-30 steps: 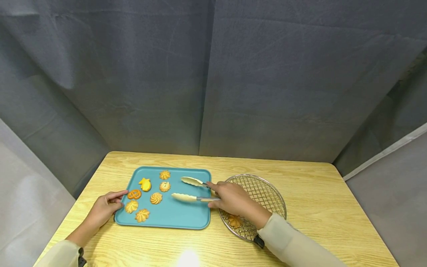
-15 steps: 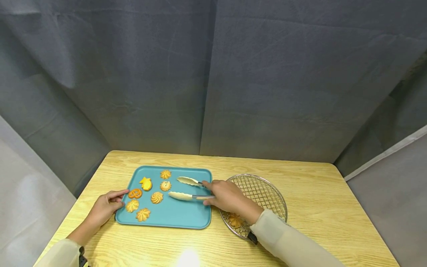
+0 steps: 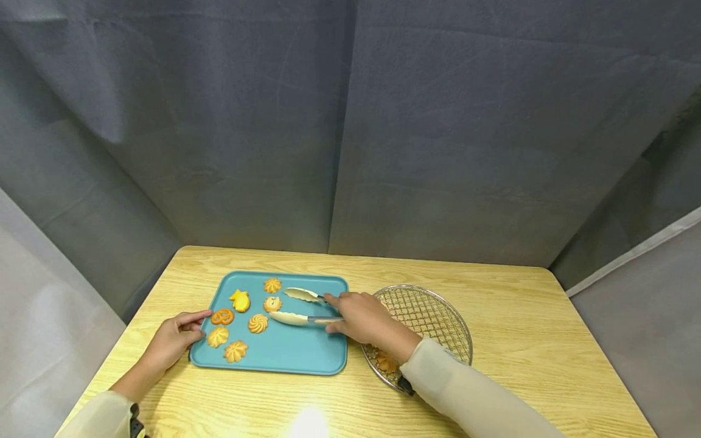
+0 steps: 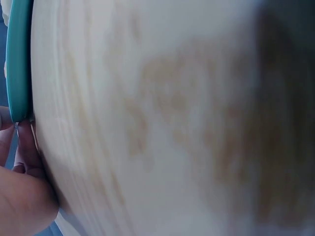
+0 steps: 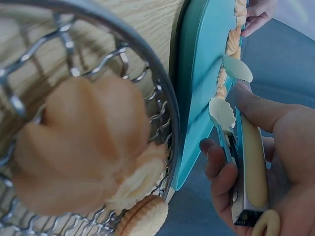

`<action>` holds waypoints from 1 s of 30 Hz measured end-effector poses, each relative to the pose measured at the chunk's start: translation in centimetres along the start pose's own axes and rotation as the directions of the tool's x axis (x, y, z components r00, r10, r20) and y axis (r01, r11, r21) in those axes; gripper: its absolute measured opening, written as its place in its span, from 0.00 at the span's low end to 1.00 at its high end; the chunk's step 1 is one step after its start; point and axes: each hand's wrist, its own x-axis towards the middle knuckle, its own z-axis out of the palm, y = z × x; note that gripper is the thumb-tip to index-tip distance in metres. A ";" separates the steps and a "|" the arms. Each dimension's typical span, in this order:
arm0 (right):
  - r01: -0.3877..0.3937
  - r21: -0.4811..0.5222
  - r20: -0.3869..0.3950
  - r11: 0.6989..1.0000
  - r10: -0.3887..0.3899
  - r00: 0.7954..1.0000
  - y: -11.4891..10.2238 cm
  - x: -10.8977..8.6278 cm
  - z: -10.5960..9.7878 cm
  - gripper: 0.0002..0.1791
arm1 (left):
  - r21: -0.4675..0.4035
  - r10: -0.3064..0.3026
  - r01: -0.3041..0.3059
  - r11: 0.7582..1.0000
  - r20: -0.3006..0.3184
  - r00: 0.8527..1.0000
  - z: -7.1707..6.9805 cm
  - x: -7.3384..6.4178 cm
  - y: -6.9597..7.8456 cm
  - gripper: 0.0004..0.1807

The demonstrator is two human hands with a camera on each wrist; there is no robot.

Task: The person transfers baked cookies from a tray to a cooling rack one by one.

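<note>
My right hand [image 3: 361, 319] grips metal tongs [image 3: 292, 318] with cream scalloped tips. The tongs are spread apart, their tips above and below a round cookie [image 3: 272, 303] with a pale centre on the blue tray [image 3: 290, 356]. Nothing is pinched between them. With thumb and fingers, my left hand [image 3: 167, 347] pinches the tray's left edge; the left wrist view shows fingers at its underside. Also on the tray lie a swirl cookie [image 3: 258, 323], a pretzel [image 3: 222, 317], a yellow fish-shaped cookie [image 3: 240, 301] and flower-shaped cookies [image 3: 235, 351].
Right of the tray stands a round wire mesh basket [image 3: 432, 313], partly under my right forearm. A ridged cookie [image 5: 83, 147] and others lie in it, close up in the right wrist view. The wooden table [image 3: 235, 407] backs onto grey curtains [image 3: 263, 182].
My right hand has moved left with the spread tongs, bringing their tips from the tray's middle to the pale-centred cookie. My left hand has stayed at the tray's edge.
</note>
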 end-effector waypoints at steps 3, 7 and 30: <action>-0.003 -0.014 0.004 1.000 0.003 1.000 -0.3 0.3 -0.1 0.41 | -0.006 -0.005 0.005 1.000 0.003 1.000 0.0 0.0 -0.1 0.27; -0.005 -0.027 -0.003 1.000 0.005 1.000 -0.6 0.6 -0.1 0.41 | 0.008 -0.006 0.006 1.000 0.002 1.000 0.0 0.1 -0.1 0.27; 0.008 -0.087 -0.026 0.996 -0.010 1.000 -2.0 1.7 -0.2 0.37 | 0.004 0.006 -0.006 1.000 0.001 1.000 0.0 0.0 0.1 0.27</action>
